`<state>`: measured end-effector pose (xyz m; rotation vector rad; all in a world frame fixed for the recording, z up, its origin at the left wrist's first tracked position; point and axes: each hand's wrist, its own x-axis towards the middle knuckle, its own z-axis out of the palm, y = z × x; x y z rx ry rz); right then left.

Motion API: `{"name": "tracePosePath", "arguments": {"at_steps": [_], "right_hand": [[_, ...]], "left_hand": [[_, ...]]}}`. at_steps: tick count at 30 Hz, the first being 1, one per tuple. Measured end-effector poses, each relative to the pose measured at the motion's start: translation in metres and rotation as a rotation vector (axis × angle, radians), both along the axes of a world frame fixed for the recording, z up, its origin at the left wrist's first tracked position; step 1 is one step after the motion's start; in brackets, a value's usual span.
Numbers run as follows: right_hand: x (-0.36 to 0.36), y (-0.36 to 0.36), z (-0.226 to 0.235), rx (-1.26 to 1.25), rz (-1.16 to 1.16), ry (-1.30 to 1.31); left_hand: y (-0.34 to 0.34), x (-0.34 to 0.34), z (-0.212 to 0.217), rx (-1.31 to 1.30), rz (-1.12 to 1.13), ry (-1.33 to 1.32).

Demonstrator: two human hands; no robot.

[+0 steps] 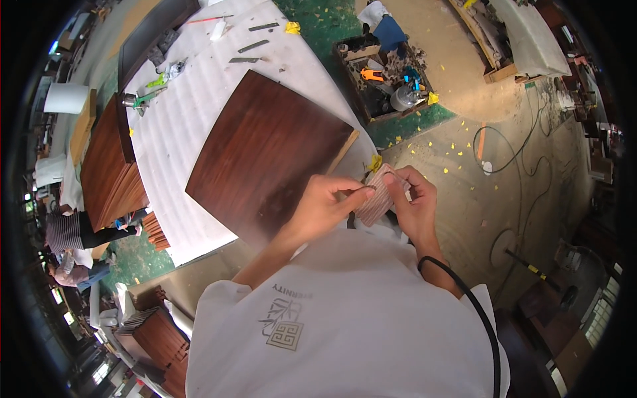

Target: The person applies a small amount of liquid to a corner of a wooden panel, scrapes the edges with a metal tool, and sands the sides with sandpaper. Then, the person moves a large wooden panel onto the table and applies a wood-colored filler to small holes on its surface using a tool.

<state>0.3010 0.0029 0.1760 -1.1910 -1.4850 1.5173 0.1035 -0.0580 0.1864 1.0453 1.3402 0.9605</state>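
Note:
In front of my body my right hand (417,198) grips a small flat block (375,204) with a pinkish-brown striped face, thumb on top and fingers curled behind. My left hand (329,200) is closed in a pinch at the block's left edge. A small dark bit shows at those fingertips, too small to name. Just beyond my left hand lies a dark red-brown wooden panel (259,146) with a glossy, grained face and a paler right edge. It rests on a table covered with white padded sheeting (166,139).
Several dark metal strips (253,46) lie at the table's far end. A green-handled tool (139,101) is near its left edge. Beyond the right edge stands an open box of tools (355,56). Cables (524,149) cross the floor at right. Two people (66,232) are at far left.

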Motion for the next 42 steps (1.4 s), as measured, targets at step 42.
{"name": "tracePosePath", "arguments": {"at_steps": [42], "right_hand": [[0.016, -0.028, -0.072, -0.435, 0.174, 0.114]], "left_hand": [[-0.023, 0.031, -0.062, -0.061, 0.374, 0.006]]}}
